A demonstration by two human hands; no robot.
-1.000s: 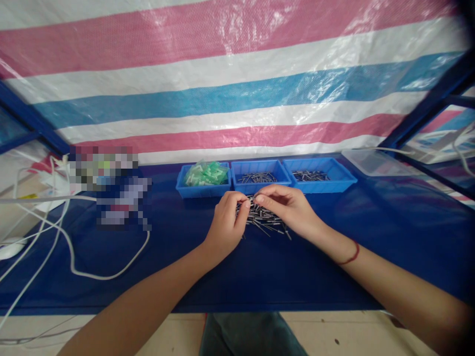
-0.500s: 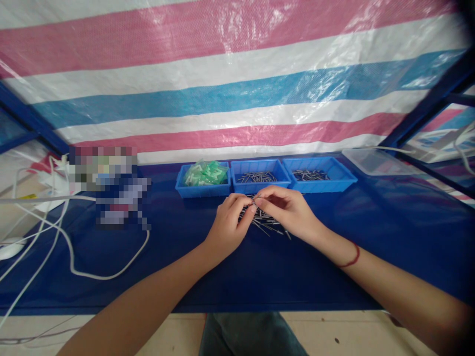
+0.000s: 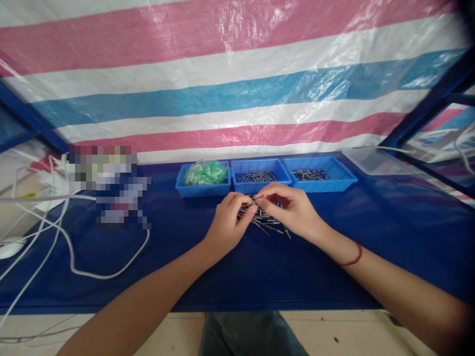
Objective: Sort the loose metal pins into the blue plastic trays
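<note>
Above a pile of thin metal blind rivets (image 3: 267,221) on the blue table, my two hands meet at the fingertips. My left hand (image 3: 229,217) is pinched, thumb against forefinger, around a small blind rivet (image 3: 256,200). My right hand (image 3: 293,210) pinches at the same spot from the other side; its fingers partly cover the rivet. Behind the hands stands the middle blue bin (image 3: 261,186), which has more rivets in it. The right blue bin (image 3: 324,185) also holds rivets. A green-and-white plastic bag of small parts (image 3: 206,173) fills the left blue bin (image 3: 204,191).
White cables (image 3: 74,267) loop over the left side of the table (image 3: 289,277), near a blurred-out patch. A clear plastic lid (image 3: 374,162) lies at the back right. Striped sheeting (image 3: 230,104) hangs behind, between blue frame posts.
Both hands stay at nearly the same place over the pile. The fingertips have shifted slightly, and a little more of the thin metal piece shows at the right fingers.
</note>
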